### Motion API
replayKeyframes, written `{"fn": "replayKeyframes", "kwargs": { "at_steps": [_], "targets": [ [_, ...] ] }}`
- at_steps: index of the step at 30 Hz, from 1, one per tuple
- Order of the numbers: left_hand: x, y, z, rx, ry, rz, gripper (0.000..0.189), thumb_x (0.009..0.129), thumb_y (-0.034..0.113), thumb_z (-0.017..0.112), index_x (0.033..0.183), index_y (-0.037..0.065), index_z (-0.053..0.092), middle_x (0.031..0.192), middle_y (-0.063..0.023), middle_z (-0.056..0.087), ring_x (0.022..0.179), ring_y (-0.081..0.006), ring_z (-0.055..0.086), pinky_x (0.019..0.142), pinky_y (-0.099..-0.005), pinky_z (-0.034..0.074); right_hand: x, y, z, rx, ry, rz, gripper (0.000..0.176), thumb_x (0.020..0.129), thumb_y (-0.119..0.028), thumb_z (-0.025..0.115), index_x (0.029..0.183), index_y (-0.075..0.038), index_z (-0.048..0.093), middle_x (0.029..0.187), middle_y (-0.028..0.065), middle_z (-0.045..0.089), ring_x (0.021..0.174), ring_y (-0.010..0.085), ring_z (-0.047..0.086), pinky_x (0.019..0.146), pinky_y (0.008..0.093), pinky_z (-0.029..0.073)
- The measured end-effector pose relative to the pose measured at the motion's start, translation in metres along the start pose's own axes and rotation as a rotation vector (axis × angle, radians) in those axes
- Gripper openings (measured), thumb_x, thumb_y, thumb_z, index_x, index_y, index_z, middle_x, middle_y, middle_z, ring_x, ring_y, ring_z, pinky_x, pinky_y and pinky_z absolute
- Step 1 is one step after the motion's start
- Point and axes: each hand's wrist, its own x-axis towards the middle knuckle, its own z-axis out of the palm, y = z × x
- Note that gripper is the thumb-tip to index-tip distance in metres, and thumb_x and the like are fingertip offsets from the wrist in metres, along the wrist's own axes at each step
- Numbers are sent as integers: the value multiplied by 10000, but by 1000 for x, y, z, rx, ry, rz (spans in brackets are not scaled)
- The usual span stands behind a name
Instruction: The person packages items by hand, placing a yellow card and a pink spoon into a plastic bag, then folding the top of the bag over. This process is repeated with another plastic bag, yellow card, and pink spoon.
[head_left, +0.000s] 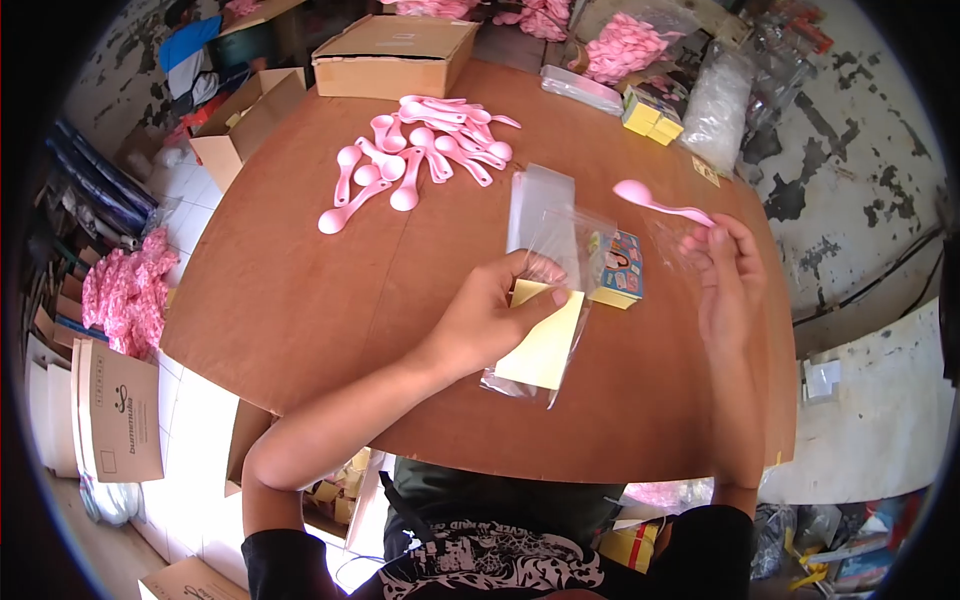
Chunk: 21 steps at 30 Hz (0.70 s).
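My left hand grips a clear plastic bag with a pale yellow card in it, thumb on top. Between the fingertips of my right hand is the handle end of a pink plastic spoon, held up over the right side of the table. Under and beside the bag lies a stack of printed cards with a yellow edge. Just beyond my left hand rests a pile of clear plastic bags. Farther off is a heap of pink spoons.
A closed cardboard box stands at the table's far edge. At the far right are yellow card stacks and a large clear bag. Bundles of pink items and cartons sit on the left. Another person is at the back left.
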Motion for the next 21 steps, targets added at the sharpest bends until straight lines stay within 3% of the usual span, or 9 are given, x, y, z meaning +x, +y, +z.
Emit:
{"fn": "replayKeyframes", "kwargs": {
  "at_steps": [5,7,9,12,14,21],
  "targets": [
    [-2,-7,7,154,-116,-31,211,927,151,658,1065,-4,616,843,-44,668,725,-74,608,626,-254,493,-26,-5,-26,-104,7,-203,180,971,-104,568,1089,29,597,908,111,683,783,164,664,725,304,544],
    [-4,-11,9,212,-152,-42,212,928,151,661,1073,5,610,825,-18,661,715,-60,603,608,-236,490,-30,-4,-25,22,-47,-145,153,970,-96,565,1059,24,597,901,109,682,782,168,664,720,302,538],
    [-3,-17,10,243,-123,45,248,934,208,649,1052,-9,650,801,-43,670,716,-79,597,635,-281,487,-31,-1,-28,149,-117,-91,127,970,-89,563,1029,18,597,893,107,681,780,173,664,715,299,533],
    [-4,-12,8,249,-157,-86,256,948,230,629,1045,-5,661,787,-28,662,699,-68,582,622,-272,480,-32,6,-31,114,-162,-111,84,957,-53,571,1010,11,574,887,108,681,781,176,663,726,299,528],
    [-4,-13,8,233,-153,-96,250,951,231,625,1036,0,668,778,-21,659,691,-60,574,617,-268,477,-34,1,-28,-82,-153,-161,100,939,-14,585,1029,13,551,892,110,684,784,170,664,731,286,524],
    [-5,-13,6,277,-157,-98,226,947,221,634,1005,9,688,773,2,660,684,-37,562,613,-260,475,-35,3,-28,-175,-193,-145,140,924,3,605,1052,11,548,894,113,686,801,149,665,724,255,519]
  ]
}}
